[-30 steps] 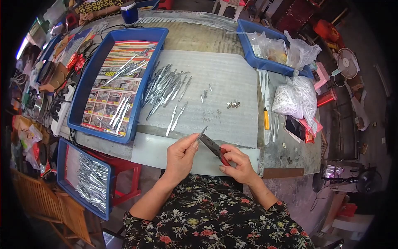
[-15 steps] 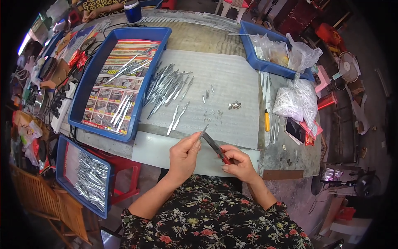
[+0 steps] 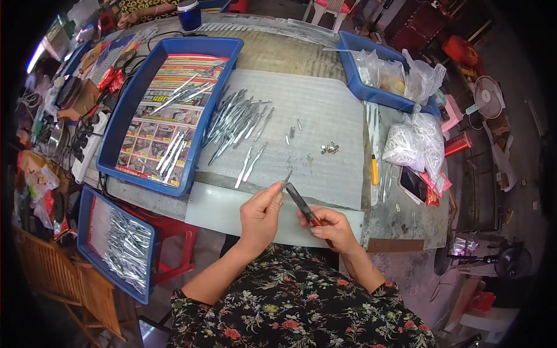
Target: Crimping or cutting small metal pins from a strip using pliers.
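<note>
My left hand [image 3: 260,216] is closed, its thumb and fingers pinching a slim silver metal piece [image 3: 287,178] whose tip pokes up above them. In my right hand [image 3: 335,228] are pliers [image 3: 301,203] with dark jaws and red handles. Their jaw end meets or lies right beside the metal piece; contact is too small to tell. Beyond my hands, tiny metal parts [image 3: 299,165] lie scattered on the white foam sheet [image 3: 313,98], with a small cluster of shiny parts [image 3: 330,148] to their right. Two slim metal tools [image 3: 250,165] lie left of them, near a large pile of similar tools [image 3: 232,122].
A blue tray [image 3: 190,168] lined with printed paper holds several tools at the left; a lower blue tray [image 3: 152,255] is full of them. At the right are a yellow-handled tool [image 3: 374,172], a phone [image 3: 413,184], a bag of white pieces [image 3: 406,142] and a blue bin [image 3: 377,95].
The pliers' jaw end has shifted slightly left, closer to the metal piece in my left hand. Both hands stay in nearly the same place; the view has moved slightly.
</note>
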{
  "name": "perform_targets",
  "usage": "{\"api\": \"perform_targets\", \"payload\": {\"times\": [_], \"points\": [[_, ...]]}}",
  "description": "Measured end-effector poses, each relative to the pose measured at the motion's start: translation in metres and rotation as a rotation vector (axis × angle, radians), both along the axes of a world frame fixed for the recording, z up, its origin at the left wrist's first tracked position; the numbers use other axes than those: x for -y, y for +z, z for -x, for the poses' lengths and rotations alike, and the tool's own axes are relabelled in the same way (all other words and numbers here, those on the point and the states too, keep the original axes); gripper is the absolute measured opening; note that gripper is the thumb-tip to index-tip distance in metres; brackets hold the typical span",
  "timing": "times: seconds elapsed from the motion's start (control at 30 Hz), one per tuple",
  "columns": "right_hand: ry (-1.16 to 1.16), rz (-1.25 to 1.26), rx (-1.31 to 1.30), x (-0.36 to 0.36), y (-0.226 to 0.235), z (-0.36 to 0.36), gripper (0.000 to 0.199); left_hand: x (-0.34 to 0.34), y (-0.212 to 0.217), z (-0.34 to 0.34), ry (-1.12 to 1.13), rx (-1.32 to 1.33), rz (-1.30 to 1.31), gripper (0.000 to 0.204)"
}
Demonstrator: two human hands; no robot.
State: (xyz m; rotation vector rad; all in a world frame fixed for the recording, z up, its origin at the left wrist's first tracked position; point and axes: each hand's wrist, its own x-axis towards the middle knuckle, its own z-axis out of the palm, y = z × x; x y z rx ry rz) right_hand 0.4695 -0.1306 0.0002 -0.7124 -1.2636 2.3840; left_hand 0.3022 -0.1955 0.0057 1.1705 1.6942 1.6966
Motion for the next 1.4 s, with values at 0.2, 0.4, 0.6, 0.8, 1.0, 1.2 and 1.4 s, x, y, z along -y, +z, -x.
{"api": "perform_targets", "payload": {"times": [0.2,0.4,0.6,0.8,1.0,1.2,1.4], "points": [[-0.068,-0.491,0.125,0.002,0.000,0.000,0.017,0.002,-0.002,0.002,-0.020,0.078,0.028,0.021],[-0.069,-0.621,0.185,0.004,0.003,0.000,0.016,0.002,0.002,0.003,-0.025,0.023,0.034,0.020],[-0.019,-0.360,0.143,0.006,0.003,0.000,0.019,0.006,0.002,-0.001,0.025,-0.163,-0.004,0.019],[0.024,0.039,0.057,0.001,0.002,0.001,0.026,0.002,-0.009,0.012,0.038,-0.063,0.008,0.021],[-0.146,-0.295,0.090,-0.001,-0.006,-0.004,0.010,-0.021,-0.028,0.062,0.310,-0.475,0.201,0.010],[-0.114,-0.245,0.040,-0.001,-0.009,-0.014,0.015,-0.030,-0.033,0.069,0.246,-0.853,0.431,0.007],[-0.130,-0.273,0.032,-0.002,-0.010,-0.022,0.017,-0.050,-0.015,0.072,0.171,-1.042,0.548,0.004]]}}
